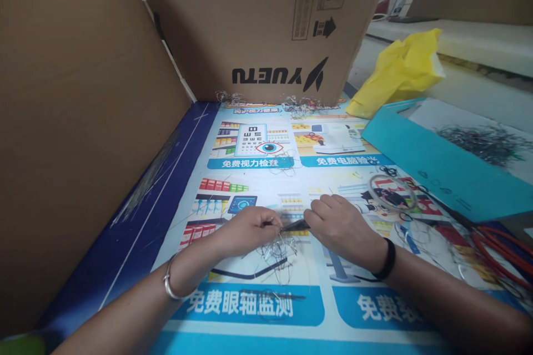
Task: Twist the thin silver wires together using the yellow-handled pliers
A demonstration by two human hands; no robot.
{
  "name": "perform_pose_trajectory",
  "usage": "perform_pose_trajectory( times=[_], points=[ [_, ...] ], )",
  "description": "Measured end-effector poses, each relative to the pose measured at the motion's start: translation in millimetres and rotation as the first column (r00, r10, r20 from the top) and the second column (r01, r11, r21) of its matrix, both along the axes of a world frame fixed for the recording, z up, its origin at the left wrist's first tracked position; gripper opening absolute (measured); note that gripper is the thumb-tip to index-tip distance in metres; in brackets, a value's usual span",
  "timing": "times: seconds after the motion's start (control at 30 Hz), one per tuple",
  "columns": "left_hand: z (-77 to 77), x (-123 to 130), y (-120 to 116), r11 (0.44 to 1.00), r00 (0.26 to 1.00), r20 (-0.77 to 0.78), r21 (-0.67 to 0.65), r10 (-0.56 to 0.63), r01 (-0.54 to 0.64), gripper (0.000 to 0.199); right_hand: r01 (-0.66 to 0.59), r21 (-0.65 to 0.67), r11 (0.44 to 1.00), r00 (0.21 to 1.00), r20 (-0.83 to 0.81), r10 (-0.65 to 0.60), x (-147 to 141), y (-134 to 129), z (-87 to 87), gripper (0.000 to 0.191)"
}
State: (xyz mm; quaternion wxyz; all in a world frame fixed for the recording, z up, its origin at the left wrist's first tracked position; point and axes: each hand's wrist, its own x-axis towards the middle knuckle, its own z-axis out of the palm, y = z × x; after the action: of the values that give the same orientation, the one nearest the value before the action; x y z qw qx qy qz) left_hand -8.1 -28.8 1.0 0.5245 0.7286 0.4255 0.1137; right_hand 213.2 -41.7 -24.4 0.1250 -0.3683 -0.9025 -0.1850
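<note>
Near the middle of the printed mat [250,335], my left hand [250,230] pinches thin wire at its fingertips. My right hand [339,227] is wrapped round dark pliers [296,226], whose tip points left and meets the left fingertips. A loose tangle of thin silvery wire [281,258] lies just below the left fingers. Lower down on the mat are dark straight wire pieces [272,295]. The handles of the pliers are hidden in my right fist.
Cardboard [266,22] stands behind and at the left. Wire scraps [302,105] lie along its foot. To the right are a yellow bag [395,75], a blue box [441,163] with dark wires, a clear tape ring [392,193] and red-handled cutters [495,244]. Straight wires [145,183] lie at left.
</note>
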Motion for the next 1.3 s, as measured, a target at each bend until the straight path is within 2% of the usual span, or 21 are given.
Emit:
perform_pose_trajectory(
  times=[0.27,0.87,1.03,1.17,1.23,1.3],
  points=[
    [-1.1,0,0,1.0,1.0,0.004,0.004,0.019,-0.019,0.014,0.022,-0.007,1.0,0.999,0.05,-0.022,-1,-3,3.4,0.016],
    [-2.3,1,-1,0.998,1.0,0.009,0.051,0.028,-0.028,0.014,0.029,-0.09,0.996,0.999,0.038,-0.026,-2,-4,-4.9,0.013],
    [-1.5,0,-1,0.998,0.998,0.009,0.012,0.056,-0.056,0.015,0.077,-0.117,0.99,0.997,0.012,-0.076,-4,-3,-4.3,0.011],
    [-3.3,-1,-1,0.991,0.991,0.025,0.007,0.131,-0.131,0.015,0.187,-0.226,0.956,0.98,-0.028,-0.199,0,-1,-1.4,0.012],
    [-5.6,-1,-1,0.981,0.981,0.046,0.016,0.191,-0.192,0.014,0.264,-0.314,0.912,0.955,-0.046,-0.292,4,0,2.7,0.02],
    [-8.2,-1,-1,0.967,0.965,0.06,0.002,0.254,-0.255,0.013,0.29,-0.424,0.858,0.938,-0.054,-0.343,7,0,8.1,0.025]
  ],
)
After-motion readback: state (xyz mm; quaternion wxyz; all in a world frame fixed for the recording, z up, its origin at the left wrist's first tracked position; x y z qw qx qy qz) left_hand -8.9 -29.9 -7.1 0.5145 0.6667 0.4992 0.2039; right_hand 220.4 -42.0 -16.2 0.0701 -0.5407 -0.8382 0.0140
